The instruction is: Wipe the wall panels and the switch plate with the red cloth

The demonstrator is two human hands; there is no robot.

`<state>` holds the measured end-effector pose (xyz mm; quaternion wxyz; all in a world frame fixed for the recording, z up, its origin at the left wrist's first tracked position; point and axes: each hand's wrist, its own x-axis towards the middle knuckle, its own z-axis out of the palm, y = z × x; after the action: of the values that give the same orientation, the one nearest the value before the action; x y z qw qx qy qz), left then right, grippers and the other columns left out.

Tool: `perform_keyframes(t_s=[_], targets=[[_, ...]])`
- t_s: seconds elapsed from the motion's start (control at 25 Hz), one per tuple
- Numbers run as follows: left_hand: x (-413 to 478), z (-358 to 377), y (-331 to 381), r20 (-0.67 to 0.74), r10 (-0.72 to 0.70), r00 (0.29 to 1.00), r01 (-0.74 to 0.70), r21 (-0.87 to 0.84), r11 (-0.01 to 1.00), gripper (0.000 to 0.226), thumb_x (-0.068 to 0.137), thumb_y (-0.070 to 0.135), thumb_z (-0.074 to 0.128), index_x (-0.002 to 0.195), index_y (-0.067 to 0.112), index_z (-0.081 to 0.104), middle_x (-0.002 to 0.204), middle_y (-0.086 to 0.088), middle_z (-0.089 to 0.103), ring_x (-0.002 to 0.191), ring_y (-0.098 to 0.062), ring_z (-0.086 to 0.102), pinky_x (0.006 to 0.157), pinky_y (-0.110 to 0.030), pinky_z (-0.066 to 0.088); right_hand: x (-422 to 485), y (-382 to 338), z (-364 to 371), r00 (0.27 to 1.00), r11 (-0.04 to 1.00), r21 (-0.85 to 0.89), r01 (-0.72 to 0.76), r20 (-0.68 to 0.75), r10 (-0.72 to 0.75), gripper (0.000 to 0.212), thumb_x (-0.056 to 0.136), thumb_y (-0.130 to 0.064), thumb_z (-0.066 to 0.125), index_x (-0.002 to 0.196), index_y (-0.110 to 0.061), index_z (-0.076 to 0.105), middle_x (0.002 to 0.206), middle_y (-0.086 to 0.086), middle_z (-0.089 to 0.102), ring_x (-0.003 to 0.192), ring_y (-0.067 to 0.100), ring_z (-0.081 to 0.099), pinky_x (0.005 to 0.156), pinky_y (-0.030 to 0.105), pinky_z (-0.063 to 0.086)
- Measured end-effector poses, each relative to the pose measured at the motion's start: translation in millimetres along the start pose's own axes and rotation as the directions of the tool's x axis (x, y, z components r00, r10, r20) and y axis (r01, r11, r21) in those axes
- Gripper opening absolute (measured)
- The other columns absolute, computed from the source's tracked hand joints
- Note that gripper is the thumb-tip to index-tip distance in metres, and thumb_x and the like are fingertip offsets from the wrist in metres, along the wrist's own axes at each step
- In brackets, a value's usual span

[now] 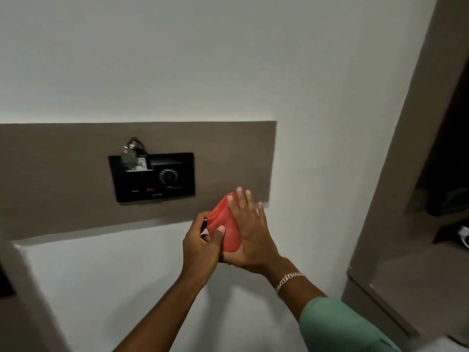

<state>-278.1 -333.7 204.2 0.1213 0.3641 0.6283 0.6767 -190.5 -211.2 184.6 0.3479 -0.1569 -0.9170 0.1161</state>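
Note:
A folded red cloth (225, 224) is held between both hands in front of the wall, just below the lower right part of the brown wall panel (63, 179). My left hand (203, 245) pinches the cloth's left edge, thumb on top. My right hand (250, 235) lies flat behind the cloth with its fingers spread, backing it. The black switch plate (152, 176) is mounted on the panel up and to the left of the hands, with a round dial and a key card with keys (133, 154) hanging in its slot.
White wall (177, 59) surrounds the panel. A brown door frame (411, 148) stands at the right, with a dark opening behind it. Another brown panel edge (15, 288) runs down the lower left.

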Motion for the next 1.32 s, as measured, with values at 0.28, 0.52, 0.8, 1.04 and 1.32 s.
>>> perform_keyframes(t_s=[0.28,0.52,0.8,1.04,1.32], targets=[[-29,174,-67,0.283,-0.230,0.931,0.248,-0.030,0.968,0.004,0.093,0.019,0.062,0.090,0.018,0.060,0.091,-0.007,0.075,0.079,-0.028,0.074,0.052,-0.039,0.061,-144,122,-40,0.556,0.080,0.842,-0.534,0.278,0.784,0.087,0.068,-0.038,0.086,0.142,-0.023,0.044,0.134,0.007,0.064,0.109,0.023,0.073,0.086,0.042,0.063],[-61,352,-131,0.373,-0.413,0.831,0.423,0.059,0.904,0.017,0.087,0.025,0.069,0.088,0.008,0.065,0.087,-0.018,0.072,0.066,-0.027,0.072,0.053,-0.050,0.062,-232,253,-81,0.197,0.057,0.877,-0.477,0.043,0.979,0.062,0.085,0.000,0.071,0.136,-0.021,0.043,0.130,0.013,0.059,0.111,0.039,0.064,0.091,0.062,0.057],[-89,472,-207,0.543,-0.632,0.552,0.762,-0.020,0.648,0.056,0.092,0.007,0.061,0.145,0.008,0.043,0.133,-0.018,0.060,0.099,-0.023,0.069,0.088,-0.037,0.059,-287,382,-78,0.006,0.154,0.670,-0.726,-0.218,0.976,0.070,0.089,-0.010,0.069,0.148,-0.018,0.032,0.147,0.015,0.044,0.125,0.035,0.052,0.097,0.045,0.053],[-72,467,-213,0.608,-0.545,0.578,0.583,0.160,0.797,0.060,0.095,0.016,0.058,0.150,0.010,0.035,0.149,-0.013,0.050,0.132,-0.026,0.052,0.111,-0.038,0.044,-276,401,-77,0.139,0.244,0.328,-0.913,-0.313,0.940,0.056,0.086,-0.018,0.073,0.135,-0.010,0.047,0.122,0.009,0.056,0.113,0.028,0.058,0.088,0.034,0.045],[-15,401,-121,0.632,-0.037,0.774,-0.223,0.326,0.919,0.056,0.101,0.033,0.044,0.154,0.018,0.029,0.161,0.000,0.032,0.149,-0.016,0.028,0.118,-0.024,0.020,-216,312,-112,0.580,0.510,-0.278,-0.814,-0.338,0.741,0.064,0.092,-0.054,0.056,0.138,-0.011,0.045,0.147,0.019,0.049,0.131,0.037,0.051,0.108,0.050,0.044]])
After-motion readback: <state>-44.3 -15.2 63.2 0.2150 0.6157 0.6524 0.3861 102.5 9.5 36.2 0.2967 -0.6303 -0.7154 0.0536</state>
